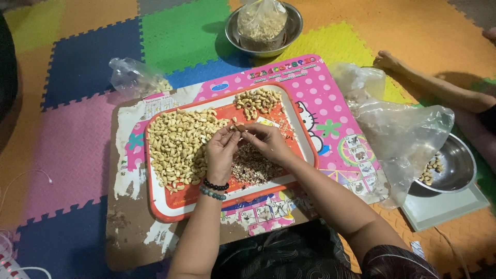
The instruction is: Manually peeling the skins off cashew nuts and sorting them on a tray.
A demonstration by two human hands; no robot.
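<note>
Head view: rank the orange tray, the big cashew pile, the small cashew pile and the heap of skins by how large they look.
1. Orange tray
2. Big cashew pile
3. Heap of skins and small cashew pile: these look about alike, and the hands cover part of the skins, so no ranking between them.

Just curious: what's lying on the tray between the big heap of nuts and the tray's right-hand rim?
In the head view, a pile of brownish skins and crumbs, under the right hand.

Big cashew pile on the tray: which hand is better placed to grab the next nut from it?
Left, probably. The left hand sits right against the big cashew pile on the tray, while the right hand is over the husk scraps, farther from it. Both pinch one nut.
</note>
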